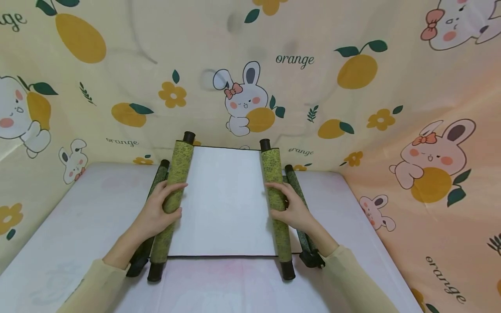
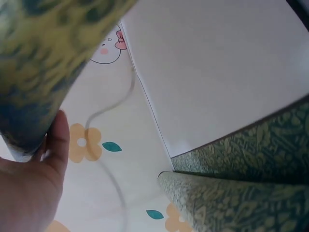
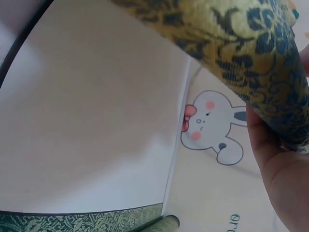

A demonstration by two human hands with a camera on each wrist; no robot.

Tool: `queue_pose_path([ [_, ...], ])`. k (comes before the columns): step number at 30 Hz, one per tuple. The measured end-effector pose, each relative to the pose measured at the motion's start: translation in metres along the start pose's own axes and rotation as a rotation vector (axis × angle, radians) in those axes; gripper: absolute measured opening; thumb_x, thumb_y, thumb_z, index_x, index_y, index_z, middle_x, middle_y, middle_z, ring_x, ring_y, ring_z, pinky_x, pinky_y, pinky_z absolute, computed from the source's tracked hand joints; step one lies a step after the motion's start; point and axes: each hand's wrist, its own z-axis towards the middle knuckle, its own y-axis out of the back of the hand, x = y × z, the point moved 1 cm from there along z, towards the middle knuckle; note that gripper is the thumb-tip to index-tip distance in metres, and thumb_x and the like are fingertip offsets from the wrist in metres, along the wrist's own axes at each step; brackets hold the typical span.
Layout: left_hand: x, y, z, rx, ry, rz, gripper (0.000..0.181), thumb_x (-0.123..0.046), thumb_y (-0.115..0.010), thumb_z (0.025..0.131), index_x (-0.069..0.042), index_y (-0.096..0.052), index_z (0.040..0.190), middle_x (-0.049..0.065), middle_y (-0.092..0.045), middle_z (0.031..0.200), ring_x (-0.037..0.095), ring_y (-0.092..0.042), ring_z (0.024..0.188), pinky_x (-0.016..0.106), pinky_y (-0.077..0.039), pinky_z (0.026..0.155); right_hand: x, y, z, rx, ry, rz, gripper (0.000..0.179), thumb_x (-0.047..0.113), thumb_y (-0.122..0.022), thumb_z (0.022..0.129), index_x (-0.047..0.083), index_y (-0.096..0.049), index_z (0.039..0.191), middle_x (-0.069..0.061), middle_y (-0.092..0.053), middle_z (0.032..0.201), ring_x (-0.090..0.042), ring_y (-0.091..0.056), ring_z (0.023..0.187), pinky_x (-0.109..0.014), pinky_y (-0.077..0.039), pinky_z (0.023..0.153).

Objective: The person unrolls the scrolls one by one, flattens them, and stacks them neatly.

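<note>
L hand (image 1: pixel 161 208) grips L yellowish roll (image 1: pixel 172 201), R hand (image 1: pixel 293 209) grips R yellowish roll (image 1: pixel 277 201); white sheet (image 1: pixel 227 200) btwn 'em, over table (image 1: pixel 219 287). Dark green rolls (image 1: pixel 157 176) just outside; contact hard to tell.

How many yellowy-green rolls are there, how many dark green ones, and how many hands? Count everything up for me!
Yellow-green rolls: 2, one in each hand
Dark green rolls: 2, one on each outer side
Hands: 2, the left hand and the right hand
Total: 6
</note>
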Motion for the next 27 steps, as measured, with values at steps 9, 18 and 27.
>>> queue_pose_path([
  [9,-0.0009,0.0013,-0.0009,0.013,0.011,-0.006,0.066,0.005,-0.073,0.084,-0.012,-0.056,0.145,0.034,-0.024,0.157,0.058,-0.018,0.148,0.084,-0.027,0.102,-0.0020,0.0009,-0.0024,-0.043,-0.062,-0.035,0.076,0.001,-0.082,0.085,0.028,-0.054,0.150,-0.016,-0.032,0.159,-0.043,-0.041,0.138,-0.059,-0.047,0.098],
  [18,-0.0019,0.0003,0.0016,0.018,0.047,0.001,0.072,-0.006,-0.091,0.079,-0.012,-0.057,0.142,0.033,-0.022,0.157,0.058,-0.017,0.148,0.081,-0.026,0.106,0.0003,0.0006,-0.0046,-0.048,-0.060,-0.042,0.076,0.004,-0.085,0.085,0.029,-0.054,0.150,-0.016,-0.026,0.165,-0.044,-0.016,0.155,-0.072,-0.036,0.108],
  [27,-0.0008,0.0078,-0.0006,0.039,0.021,-0.004,0.066,0.002,-0.079,0.087,-0.011,-0.053,0.146,0.033,-0.023,0.156,0.057,-0.016,0.149,0.080,-0.028,0.104,-0.0032,0.0048,-0.0058,-0.054,-0.015,-0.023,0.076,-0.002,-0.078,0.087,0.026,-0.052,0.152,-0.015,-0.034,0.156,-0.039,-0.049,0.127,-0.050,-0.047,0.094],
])
